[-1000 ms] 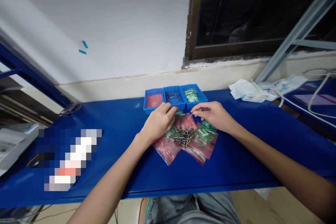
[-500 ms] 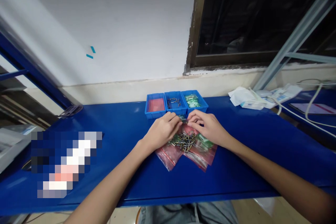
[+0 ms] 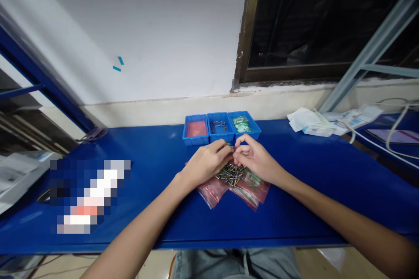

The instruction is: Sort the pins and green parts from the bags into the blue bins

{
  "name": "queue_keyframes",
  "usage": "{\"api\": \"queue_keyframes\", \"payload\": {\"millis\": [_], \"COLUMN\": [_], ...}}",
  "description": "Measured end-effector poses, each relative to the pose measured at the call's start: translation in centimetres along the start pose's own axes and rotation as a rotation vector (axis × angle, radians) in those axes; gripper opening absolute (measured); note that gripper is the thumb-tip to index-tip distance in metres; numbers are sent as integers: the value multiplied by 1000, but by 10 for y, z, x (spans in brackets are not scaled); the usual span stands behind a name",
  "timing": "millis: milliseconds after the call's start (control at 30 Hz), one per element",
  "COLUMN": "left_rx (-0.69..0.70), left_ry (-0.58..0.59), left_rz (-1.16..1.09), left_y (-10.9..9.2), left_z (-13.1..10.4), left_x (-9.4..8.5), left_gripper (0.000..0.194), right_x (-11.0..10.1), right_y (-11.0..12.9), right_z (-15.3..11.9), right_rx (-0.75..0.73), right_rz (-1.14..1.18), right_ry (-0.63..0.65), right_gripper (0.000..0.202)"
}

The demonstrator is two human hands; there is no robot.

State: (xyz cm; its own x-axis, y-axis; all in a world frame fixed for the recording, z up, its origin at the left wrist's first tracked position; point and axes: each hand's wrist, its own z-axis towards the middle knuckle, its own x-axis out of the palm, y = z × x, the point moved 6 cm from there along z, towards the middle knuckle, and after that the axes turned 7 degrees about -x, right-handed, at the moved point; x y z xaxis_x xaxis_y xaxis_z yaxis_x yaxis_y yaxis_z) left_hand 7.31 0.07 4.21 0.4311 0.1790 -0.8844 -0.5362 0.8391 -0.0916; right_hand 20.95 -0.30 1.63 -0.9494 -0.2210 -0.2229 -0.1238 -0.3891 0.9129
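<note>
My left hand (image 3: 209,160) and my right hand (image 3: 255,157) meet fingertip to fingertip above a heap of small metal screw-like pieces (image 3: 233,176). Both are closed in a pinch, and whatever sits between the fingertips is too small and covered to name. The heap rests on pinkish-red zip bags (image 3: 211,194), with green packets (image 3: 253,178) partly under my right hand. Just beyond my hands stand three blue bins side by side: the left bin (image 3: 195,141) with flat pink bags, the middle bin (image 3: 221,116) with some screw-like pieces, the right bin (image 3: 257,132) with green packets.
White paper packets (image 3: 309,124) and a white cable (image 3: 389,147) lie at the right of the blue table (image 3: 137,213). Papers in a tray (image 3: 22,178) and a pixelated patch are at the left. A wall and a dark window rise behind.
My fingertips have drawn closer together, and my right fingers have curled in more. The whole view has shifted slightly. The bins and heap stay in place.
</note>
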Motion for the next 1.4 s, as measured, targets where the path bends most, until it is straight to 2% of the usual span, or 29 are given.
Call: {"api": "queue_keyframes", "payload": {"millis": [133,233,333,433,500,600,667,733,967,1100,1233,1400], "left_rx": [-26,-68,-111,-170,-234,-319,-354,-362,-267,-262,-301,-338], "left_ry": [-19,-78,-178,-253,-257,-239,-217,-193,-192,-181,-207,-179], "left_rz": [-55,-212,-369,-449,-506,-621,-695,-738,-537,-531,-494,-554], "left_y": [3,5,6,9,14,20,21,20,14,12,14,18], "left_z": [0,-1,-1,0,1,1,1,2,3,3,2,2], "left_x": [-1,-5,-10,-12,-9,-4,-1,0,-4,1,3,6], "left_gripper": [20,18,28,22,16,10,12,14,6,29,19,14], "right_x": [-5,-8,-3,2,3,-1,-7,-9,-9,-10,-17,-13], "right_y": [1,1,2,2,1,1,2,3,12,12,9,4], "right_z": [2,3,3,3,2,2,2,2,2,5,4,3], "right_rx": [11,7,7,13,7,-11,-23,-27,-36,-22,-76,-88], "right_rz": [14,-29,-60,-97,-117,-178,-224,-220,-185,-98,-206,-288], "right_ry": [-45,-65,1,51,44,-30,-100,-115,-79,-62,-158,-116], "right_gripper": [11,15,14,16,17,18,16,16,18,15,19,32]}}
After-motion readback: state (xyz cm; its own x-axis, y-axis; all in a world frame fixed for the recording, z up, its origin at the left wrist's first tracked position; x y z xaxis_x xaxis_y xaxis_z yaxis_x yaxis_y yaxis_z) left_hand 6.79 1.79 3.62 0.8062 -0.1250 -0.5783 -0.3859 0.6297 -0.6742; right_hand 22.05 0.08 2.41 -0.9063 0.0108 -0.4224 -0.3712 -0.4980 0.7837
